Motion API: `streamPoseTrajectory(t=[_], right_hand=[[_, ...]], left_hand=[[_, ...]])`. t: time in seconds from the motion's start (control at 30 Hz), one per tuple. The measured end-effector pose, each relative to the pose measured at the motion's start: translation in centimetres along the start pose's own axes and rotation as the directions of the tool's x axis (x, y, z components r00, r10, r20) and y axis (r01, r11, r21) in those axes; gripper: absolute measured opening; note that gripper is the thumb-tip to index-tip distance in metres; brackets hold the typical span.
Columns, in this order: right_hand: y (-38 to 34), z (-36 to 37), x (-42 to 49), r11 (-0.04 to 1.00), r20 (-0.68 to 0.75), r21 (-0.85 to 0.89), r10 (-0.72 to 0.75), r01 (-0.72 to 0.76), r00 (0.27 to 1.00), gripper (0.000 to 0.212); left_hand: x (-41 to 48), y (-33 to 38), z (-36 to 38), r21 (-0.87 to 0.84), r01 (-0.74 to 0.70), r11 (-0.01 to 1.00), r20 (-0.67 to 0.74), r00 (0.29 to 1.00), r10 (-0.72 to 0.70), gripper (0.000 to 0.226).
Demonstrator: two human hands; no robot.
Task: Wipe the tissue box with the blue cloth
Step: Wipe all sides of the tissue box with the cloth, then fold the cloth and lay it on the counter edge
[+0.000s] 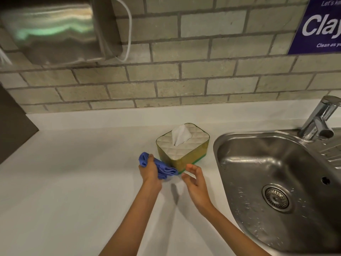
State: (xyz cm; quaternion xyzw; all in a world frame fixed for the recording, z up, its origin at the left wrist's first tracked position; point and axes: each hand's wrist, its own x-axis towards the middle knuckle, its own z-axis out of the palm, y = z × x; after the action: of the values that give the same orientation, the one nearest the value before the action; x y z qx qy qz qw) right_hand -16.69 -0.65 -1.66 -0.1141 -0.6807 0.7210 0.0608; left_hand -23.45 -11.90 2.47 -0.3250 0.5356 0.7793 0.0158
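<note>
A tissue box (191, 150) with a quilted cream top, golden sides and a green base strip stands on the white counter, a white tissue sticking up from its slot. My left hand (150, 171) grips a bunched blue cloth (165, 169), whose free end touches the box's near left corner. Just in front of the box's near corner hovers my right hand (194, 179), fingers apart and empty, close to the box but not touching it.
A steel sink (273, 163) with a drain lies right of the box, with a chrome tap (321, 119) behind it. A metal dispenser (55, 28) hangs on the brick wall at upper left. White counter (73, 172) spreads to the left. A blue poster (321, 24) is at upper right.
</note>
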Motion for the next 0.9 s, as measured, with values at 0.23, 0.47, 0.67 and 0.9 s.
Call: streamPoseTrajectory(t=[0.23, 0.47, 0.67, 0.9], right_hand=[[-1.5, -1.5, -1.2, 0.989, 0.127, -0.124, -0.07, 0.086, 0.989, 0.043], [-3.7, -1.4, -3.0, 0.876, 0.322, -0.332, -0.243, 0.35, 0.915, 0.051], [-5.4, -2.7, -2.6, 0.87, 0.3, -0.406, -0.162, 0.279, 0.94, 0.052], [-5.7, -4.0, -2.7, 0.978, 0.219, -0.161, -0.094, 0.131, 0.971, 0.026]], left_hand=[[-2.9, 1.3, -3.6, -0.098, 0.216, 0.971, 0.32, 0.931, -0.175, 0.024], [-4.9, 1.4, -4.0, 0.075, 0.347, 0.935, 0.587, 0.742, -0.323, 0.033], [-5.7, 1.2, -3.6, 0.193, 0.331, 0.924, 0.668, 0.645, -0.371, 0.055], [-8.3, 1.0, -1.8, 0.381, 0.053, 0.923, 0.598, 0.747, -0.29, 0.05]])
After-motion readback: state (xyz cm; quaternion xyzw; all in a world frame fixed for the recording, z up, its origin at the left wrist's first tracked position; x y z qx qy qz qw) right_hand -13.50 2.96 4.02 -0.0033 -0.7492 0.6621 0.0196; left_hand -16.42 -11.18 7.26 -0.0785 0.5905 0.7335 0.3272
